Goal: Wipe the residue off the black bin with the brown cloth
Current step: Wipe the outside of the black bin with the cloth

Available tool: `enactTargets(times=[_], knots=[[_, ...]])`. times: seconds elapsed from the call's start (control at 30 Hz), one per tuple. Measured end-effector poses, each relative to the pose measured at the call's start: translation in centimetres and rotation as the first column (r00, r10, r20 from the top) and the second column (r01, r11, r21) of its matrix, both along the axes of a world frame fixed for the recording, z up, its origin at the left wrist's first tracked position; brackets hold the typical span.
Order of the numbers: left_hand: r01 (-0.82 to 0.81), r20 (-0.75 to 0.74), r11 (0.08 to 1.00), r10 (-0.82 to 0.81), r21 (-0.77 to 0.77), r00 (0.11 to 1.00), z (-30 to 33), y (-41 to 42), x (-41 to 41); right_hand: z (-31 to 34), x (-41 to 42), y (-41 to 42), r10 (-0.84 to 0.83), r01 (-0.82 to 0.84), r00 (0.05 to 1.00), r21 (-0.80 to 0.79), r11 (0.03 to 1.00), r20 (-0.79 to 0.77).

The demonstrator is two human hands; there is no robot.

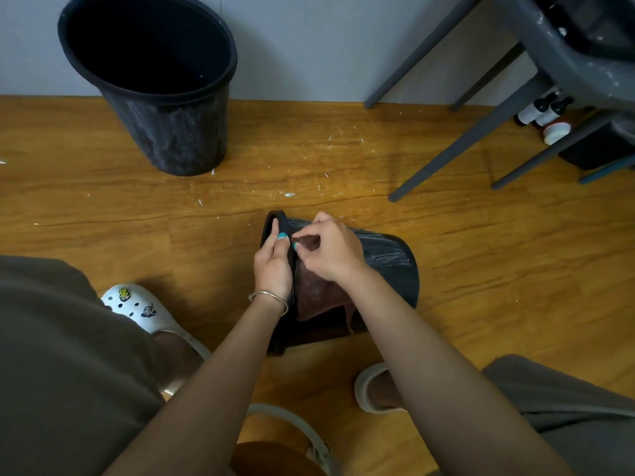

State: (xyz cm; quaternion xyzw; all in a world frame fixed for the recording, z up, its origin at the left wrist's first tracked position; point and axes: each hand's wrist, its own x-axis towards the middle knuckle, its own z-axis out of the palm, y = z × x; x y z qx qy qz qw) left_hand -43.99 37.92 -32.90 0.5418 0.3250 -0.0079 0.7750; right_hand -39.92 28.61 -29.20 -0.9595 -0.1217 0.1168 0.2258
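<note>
The black bin (388,259), lying at centre frame, is being gripped at its rim by the left hand (273,266) while the brown cloth (319,293) is being pinched by the right hand (331,250); residue is likely being missed if the bin rolls.

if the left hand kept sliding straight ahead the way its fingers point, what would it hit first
Probably nothing but floor at first. The left hand grips the rim of the lying black bin, fingers pointing away toward the wall. Beyond lies bare wooden floor; the upright black bin stands off to the left of that line.

No legible text anywhere.
</note>
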Motion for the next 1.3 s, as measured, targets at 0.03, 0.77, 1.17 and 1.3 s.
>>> enactTargets(times=[0.03,0.77,1.17,1.3], knots=[[0.001,0.004,1.0,-0.001,-0.002,1.0,-0.1,0.1,0.0,-0.1,0.1,0.2,-0.003,0.003,1.0,-0.015,1.0,-0.003],[0.067,-0.023,0.982,-0.064,0.177,0.998,0.1,-0.2,-0.1,-0.4,-5.5,-1.6,0.039,-0.034,0.995,-0.048,0.998,0.095],[0.068,0.001,0.96,-0.071,0.271,0.997,0.0,-0.3,-0.6,-1.4,-8.8,-2.0,0.008,-0.002,0.985,-0.034,0.999,0.171],[0.119,-0.006,0.939,-0.124,0.322,0.992,1.1,-0.5,-0.9,-1.6,-7.5,-1.8,-0.068,0.072,0.979,-0.013,0.997,0.194]])
